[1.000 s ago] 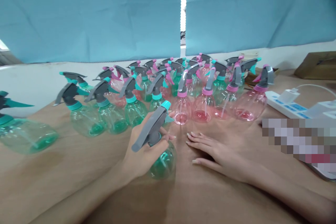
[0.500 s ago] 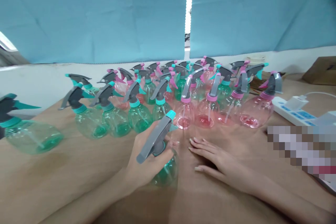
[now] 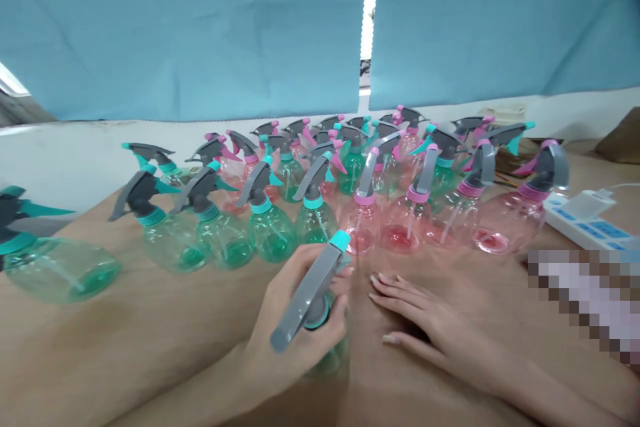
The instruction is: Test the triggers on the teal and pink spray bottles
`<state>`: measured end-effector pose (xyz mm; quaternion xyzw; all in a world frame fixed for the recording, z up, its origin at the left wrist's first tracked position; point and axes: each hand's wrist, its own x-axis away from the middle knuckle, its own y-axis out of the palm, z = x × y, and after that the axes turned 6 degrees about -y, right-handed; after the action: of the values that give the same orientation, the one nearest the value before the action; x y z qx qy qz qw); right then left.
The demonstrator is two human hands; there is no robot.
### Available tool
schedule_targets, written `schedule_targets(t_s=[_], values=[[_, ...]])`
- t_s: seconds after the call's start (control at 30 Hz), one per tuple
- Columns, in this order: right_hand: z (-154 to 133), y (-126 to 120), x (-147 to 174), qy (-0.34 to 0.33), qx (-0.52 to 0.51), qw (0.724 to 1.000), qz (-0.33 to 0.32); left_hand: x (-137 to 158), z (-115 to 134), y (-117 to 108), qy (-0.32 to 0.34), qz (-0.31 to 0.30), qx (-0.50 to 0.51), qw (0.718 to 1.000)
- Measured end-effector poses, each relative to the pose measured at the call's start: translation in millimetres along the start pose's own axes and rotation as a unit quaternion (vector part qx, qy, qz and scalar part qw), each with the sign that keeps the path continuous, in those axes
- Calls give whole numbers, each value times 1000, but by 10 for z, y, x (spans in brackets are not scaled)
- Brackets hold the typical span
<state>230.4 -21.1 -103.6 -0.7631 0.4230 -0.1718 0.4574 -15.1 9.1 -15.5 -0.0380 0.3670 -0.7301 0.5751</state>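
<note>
My left hand [image 3: 280,320] is wrapped round the neck of a green spray bottle [image 3: 313,297] with a grey head and a turquoise nozzle. The head points away from me and to the right; the hand hides much of the clear green body. To the right, my right hand [image 3: 430,320] lies palm down on the table, fingers stretched out and holding nothing. Just beyond the hands stand a green spray bottle [image 3: 315,220] and a pink spray bottle [image 3: 360,213], part of a front row of similar bottles.
More green and pink spray bottles crowd the wooden table [image 3: 190,320] behind. One green spray bottle [image 3: 65,267] stands apart at far left. A white power strip [image 3: 590,223] lies at the right, beside a blurred-out patch. A blue sheet [image 3: 200,33] hangs behind.
The whole view has shifted slightly, so the bottles and hands appear a little lower and mostly farther right. My left hand keeps its hold on the spray bottle; the right hand stays flat.
</note>
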Motion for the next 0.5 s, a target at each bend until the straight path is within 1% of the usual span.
schedule_targets(t_s=[0.13,0.27,0.43,0.5], values=[[10,23,28,-7,22,1000,14,34,-37,16,-14,-10,11,1000],[21,36,39,-17,29,999,28,49,14,-4,-19,-15,30,999],[23,31,35,-30,39,998,30,14,104,-33,-66,-18,45,997],[16,23,30,-31,39,998,31,-2,116,-33,-87,-19,36,995]])
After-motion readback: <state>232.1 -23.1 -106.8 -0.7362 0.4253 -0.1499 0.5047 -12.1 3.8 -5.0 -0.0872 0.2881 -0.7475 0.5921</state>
